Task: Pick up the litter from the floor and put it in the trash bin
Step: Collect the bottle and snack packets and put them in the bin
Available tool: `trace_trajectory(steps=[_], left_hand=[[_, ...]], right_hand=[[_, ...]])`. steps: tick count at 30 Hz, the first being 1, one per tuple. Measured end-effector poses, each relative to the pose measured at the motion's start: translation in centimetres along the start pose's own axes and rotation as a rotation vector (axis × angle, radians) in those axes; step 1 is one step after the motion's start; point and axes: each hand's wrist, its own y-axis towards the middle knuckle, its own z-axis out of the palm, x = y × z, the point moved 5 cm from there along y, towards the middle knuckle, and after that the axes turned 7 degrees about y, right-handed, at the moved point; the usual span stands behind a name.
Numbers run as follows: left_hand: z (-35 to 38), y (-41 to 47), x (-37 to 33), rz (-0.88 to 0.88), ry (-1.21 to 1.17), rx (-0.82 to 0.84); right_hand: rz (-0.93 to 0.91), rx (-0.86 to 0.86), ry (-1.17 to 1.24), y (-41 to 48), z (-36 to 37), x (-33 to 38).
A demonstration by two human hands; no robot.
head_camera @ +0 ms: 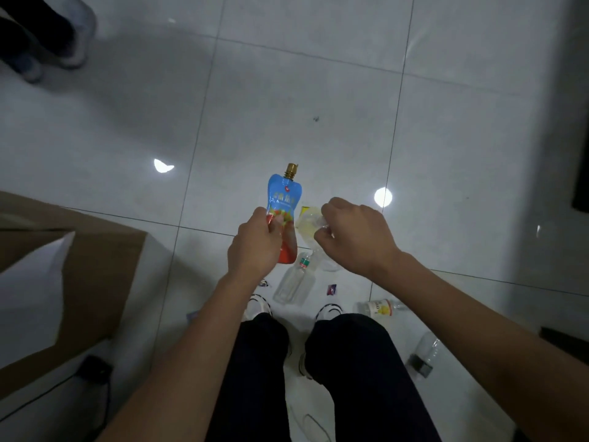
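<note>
My left hand point(255, 247) is shut on a blue and red drink pouch point(284, 202) with a gold cap, held above the floor with the cap pointing away from me. Just to its right, my right hand point(353, 234) is shut on a crumpled clear plastic wrapper point(306, 222) with a yellowish tint. On the white tiles below lie a clear bottle with a green neck band point(294, 282), a bottle with a yellow label point(379, 307), another clear bottle point(425, 354) at the right, and a small purple wrapper point(331, 289). No trash bin shows.
A brown cardboard box point(95, 282) with a white sheet of paper point(32, 288) stands at the left, a black cable point(95, 371) beside it. Another person's shoes point(47, 43) are at the top left. My own feet are below my hands. Dark furniture edges the right.
</note>
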Motion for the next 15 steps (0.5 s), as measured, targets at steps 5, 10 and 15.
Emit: trace_trajectory(steps=[5,10,15], left_hand=[[-7.4,-4.5,-2.3,0.039,0.058,-0.055],[-14.5,-8.5,-3.2,0.074,0.072,-0.121],[-20.5,-12.5,-2.2,0.084,0.081,-0.199]], right_hand=[[0.02,-0.064,0.009,-2.1,-6.9,3.7],[0.004,-0.105,0.029,-3.0,-11.6,8.4],[-0.026,-0.16,0.048,-3.8,-14.8,13.6]])
